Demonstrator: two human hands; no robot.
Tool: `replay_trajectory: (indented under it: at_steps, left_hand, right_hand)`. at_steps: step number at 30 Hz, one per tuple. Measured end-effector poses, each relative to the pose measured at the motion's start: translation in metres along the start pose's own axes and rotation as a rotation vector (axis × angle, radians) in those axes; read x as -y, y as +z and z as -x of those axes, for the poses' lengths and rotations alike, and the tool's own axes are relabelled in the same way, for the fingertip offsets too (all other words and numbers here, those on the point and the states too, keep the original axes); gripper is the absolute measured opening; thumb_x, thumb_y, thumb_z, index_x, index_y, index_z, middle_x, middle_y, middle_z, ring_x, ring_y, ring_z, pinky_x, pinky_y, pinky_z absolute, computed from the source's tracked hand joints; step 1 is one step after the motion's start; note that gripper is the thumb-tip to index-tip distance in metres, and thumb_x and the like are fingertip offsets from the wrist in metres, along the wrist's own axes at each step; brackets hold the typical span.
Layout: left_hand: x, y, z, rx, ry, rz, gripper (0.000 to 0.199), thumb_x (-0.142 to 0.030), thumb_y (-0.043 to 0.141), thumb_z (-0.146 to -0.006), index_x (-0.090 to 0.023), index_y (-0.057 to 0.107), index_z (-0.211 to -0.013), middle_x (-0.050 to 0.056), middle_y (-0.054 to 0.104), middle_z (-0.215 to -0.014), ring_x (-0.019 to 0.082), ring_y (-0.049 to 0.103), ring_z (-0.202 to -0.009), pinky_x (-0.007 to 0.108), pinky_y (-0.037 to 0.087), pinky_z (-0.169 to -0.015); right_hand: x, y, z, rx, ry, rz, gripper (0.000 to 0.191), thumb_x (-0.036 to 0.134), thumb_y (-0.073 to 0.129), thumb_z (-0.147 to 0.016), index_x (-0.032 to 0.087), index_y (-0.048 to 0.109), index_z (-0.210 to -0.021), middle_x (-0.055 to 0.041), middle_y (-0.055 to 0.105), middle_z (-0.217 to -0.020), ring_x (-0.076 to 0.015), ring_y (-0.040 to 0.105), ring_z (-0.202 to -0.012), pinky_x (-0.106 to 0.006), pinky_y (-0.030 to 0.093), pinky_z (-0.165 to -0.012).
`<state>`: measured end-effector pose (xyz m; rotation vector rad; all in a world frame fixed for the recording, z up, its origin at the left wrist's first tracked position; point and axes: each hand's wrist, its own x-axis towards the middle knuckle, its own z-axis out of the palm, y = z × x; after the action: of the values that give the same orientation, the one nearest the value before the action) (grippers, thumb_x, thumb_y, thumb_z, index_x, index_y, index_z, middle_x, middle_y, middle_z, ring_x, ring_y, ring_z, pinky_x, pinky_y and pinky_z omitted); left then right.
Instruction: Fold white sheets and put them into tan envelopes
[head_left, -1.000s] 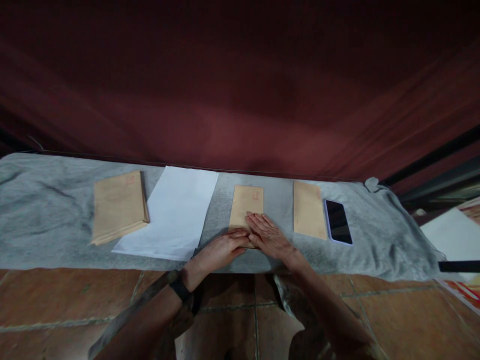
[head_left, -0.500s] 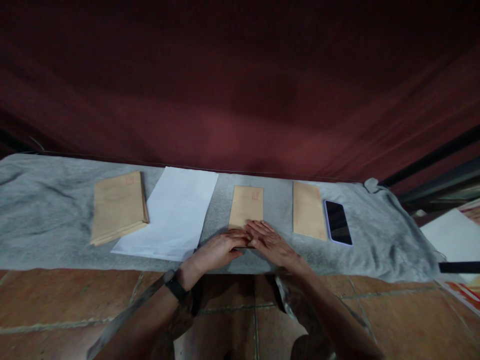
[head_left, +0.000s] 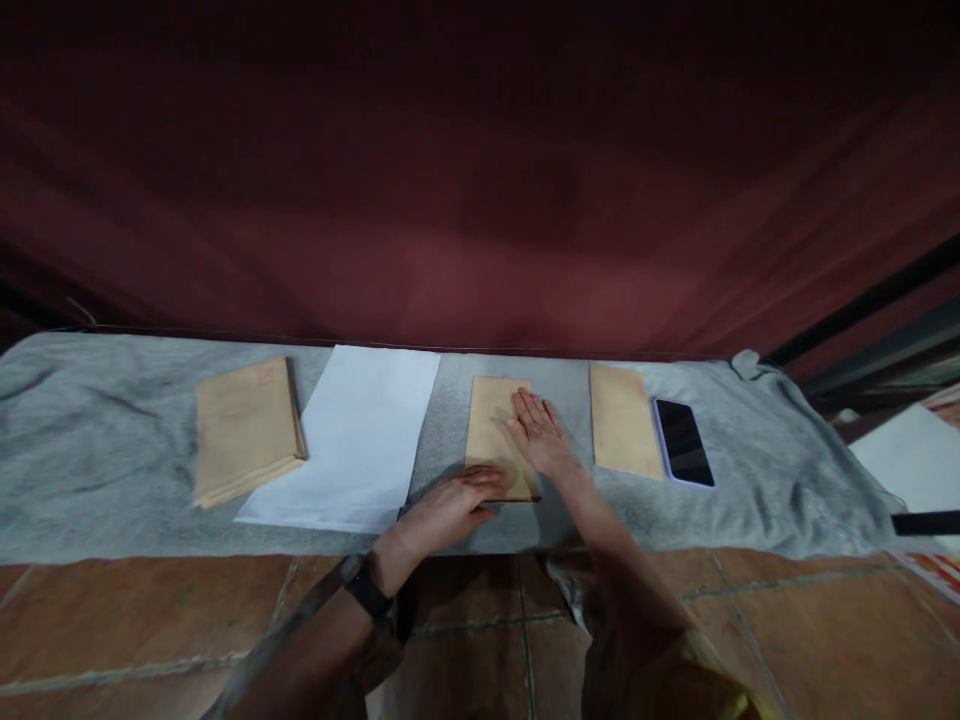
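Note:
A brown paper envelope [head_left: 491,415] lies flat on the grey cloth in front of me. My right hand [head_left: 541,432] rests flat on its upper right side, fingers stretched out and pointing away from me, covering the corner. Across the envelope's lower left part lies my left hand [head_left: 469,495], its fingers extended over the paper and the thumb apart, nearer the front edge. Both palms face down, and neither hand grips anything. The left wrist wears a dark watch.
To the left, a stack of brown envelopes [head_left: 247,425] overlaps white paper sheets [head_left: 360,430]. Another envelope [head_left: 625,420] lies to the right, beside a phone [head_left: 684,442] in a pale purple case. Grey cloth [head_left: 780,470] covers the bench; a dark red curtain [head_left: 480,260] hangs behind.
My right hand has slid forward from the envelope's lower part to its upper right corner. My left hand remains at the lower end. The camera view has shifted slightly.

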<state>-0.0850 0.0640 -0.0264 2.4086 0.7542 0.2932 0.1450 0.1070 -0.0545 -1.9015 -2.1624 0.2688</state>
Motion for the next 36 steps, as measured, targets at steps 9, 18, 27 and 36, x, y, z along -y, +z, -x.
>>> replay_trajectory:
  at_steps: [9,18,27,36]
  left_hand:
    - [0.004,-0.004,0.005,-0.032,0.01,0.017,0.033,-0.014,0.061,-0.093,-0.024,0.071,-0.123,0.004,0.067,-0.139,0.02,0.059,-0.133,0.037,0.047,-0.115]
    - [0.002,-0.007,0.0,-0.108,0.079,0.086,0.023,-0.018,0.061,-0.097,-0.024,0.073,-0.115,0.004,0.074,-0.123,0.019,0.067,-0.119,0.034,0.05,-0.108]
    - [0.004,-0.002,0.0,-0.158,0.053,0.123,0.027,-0.017,0.058,-0.098,-0.026,0.073,-0.119,0.004,0.073,-0.128,0.019,0.065,-0.123,0.036,0.049,-0.111]
    - [0.013,0.01,0.002,-0.277,-0.122,0.053,0.053,-0.005,0.063,-0.085,-0.024,0.062,-0.135,0.008,0.063,-0.141,0.024,0.057,-0.133,0.044,0.047,-0.115]
  right_hand:
    - [0.003,-0.004,0.015,0.076,-0.151,-0.002,0.066,0.05,0.016,-0.108,0.014,0.023,-0.163,-0.0096,0.021,-0.17,-0.0214,0.019,-0.158,-0.046,0.014,-0.13]
    - [0.008,-0.014,0.057,0.241,-0.398,-0.057,0.065,0.055,0.025,-0.108,0.019,0.025,-0.163,-0.0066,0.024,-0.169,-0.0196,0.021,-0.157,-0.045,0.017,-0.131]
    - [0.01,-0.011,0.08,0.115,-0.487,-0.069,0.054,0.039,0.035,-0.109,0.018,0.035,-0.159,-0.0074,0.037,-0.164,-0.0189,0.034,-0.153,-0.046,0.028,-0.128]
    - [0.011,-0.005,0.083,0.013,-0.487,-0.025,0.051,0.026,0.036,-0.108,0.02,0.036,-0.159,-0.0082,0.043,-0.161,-0.0175,0.04,-0.15,-0.045,0.034,-0.126]
